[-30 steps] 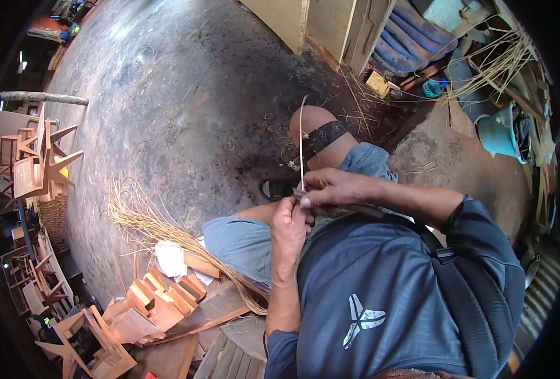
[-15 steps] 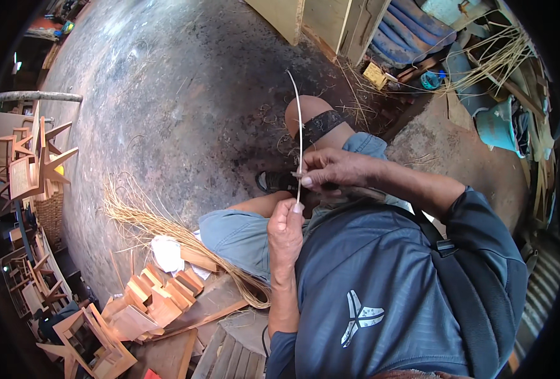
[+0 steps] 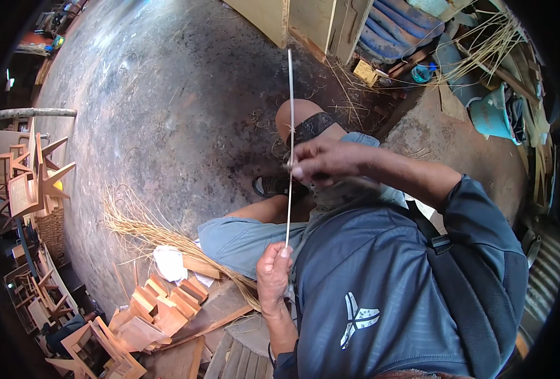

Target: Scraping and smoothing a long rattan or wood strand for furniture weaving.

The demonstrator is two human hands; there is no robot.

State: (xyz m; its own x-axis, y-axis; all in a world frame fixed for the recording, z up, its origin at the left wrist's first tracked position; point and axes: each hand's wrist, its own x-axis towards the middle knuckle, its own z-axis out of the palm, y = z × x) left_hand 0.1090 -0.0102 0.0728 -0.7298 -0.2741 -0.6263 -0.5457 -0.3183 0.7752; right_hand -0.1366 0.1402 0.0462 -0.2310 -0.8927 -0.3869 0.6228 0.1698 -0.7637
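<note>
Cane strip [image 3: 289,215], one: pale, slender, nearly straight, held lengthwise above the concrete floor [image 3: 166,139]. Left grip [image 3: 272,271]: pinched closed on the near end. Right grip [image 3: 327,161]: closed on the strip partway along; detail blurred. Handling, by judgement: light, springy, prone to splitting; best pinched near an end, lightly guided mid-length.

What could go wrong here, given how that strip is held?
Snap or kink: the thin pale strip runs between the left hand and right hand, so uneven tension might break it.
Scratch: its long free end extends past the bare knee and could whip; whether they touch is unclear.
Finger slip: the right hand is blurred right at the strip, so a cut or splinter is possible.
</note>
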